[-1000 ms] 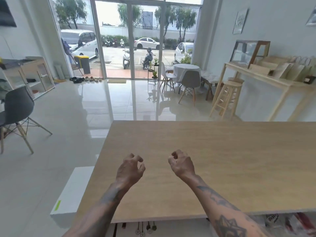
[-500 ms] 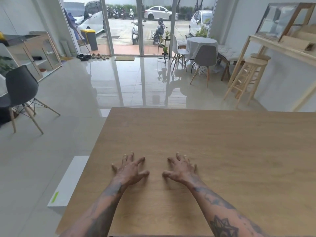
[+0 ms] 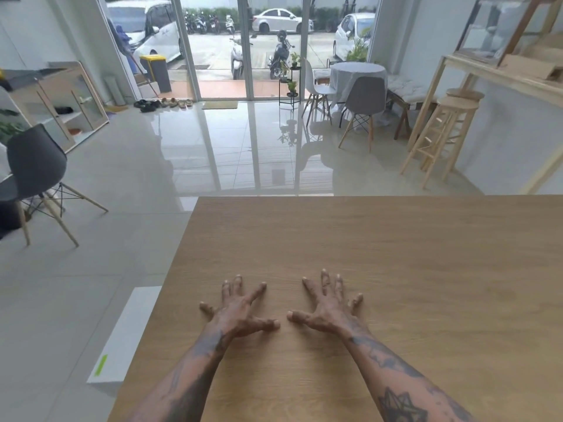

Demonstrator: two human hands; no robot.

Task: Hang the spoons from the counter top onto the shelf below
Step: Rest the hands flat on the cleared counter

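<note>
While both hands lie flat on the counter top [image 3: 396,254], no spoon shows anywhere in this view, so which way one lies from either hand can't be read. Left hand [image 3: 240,312] is palm down, fingers splayed wide, holding nothing. Right hand [image 3: 327,309] likewise: palm down, fingers fanned, empty. The two sit side by side near the near-left part of the top, thumbs pointing at each other with a small gap between, not touching.

Wood surface all around the hands is bare as far as the frame reaches; the right edge of the top runs out of frame, so spoons could sit there unseen. Long axis of any spoon: cannot tell. Which hand is nearer: cannot tell, both about level.

Shelf below is fully hidden, as the near edge of the counter is cut off by the bottom of the frame and the forearms cover what little is left. Hooks or rail not visible either.

Judgement: either nothing is left on top to hang or the spoons lie outside the view. Next move likely needs a look down or to the right before any reach.
</note>
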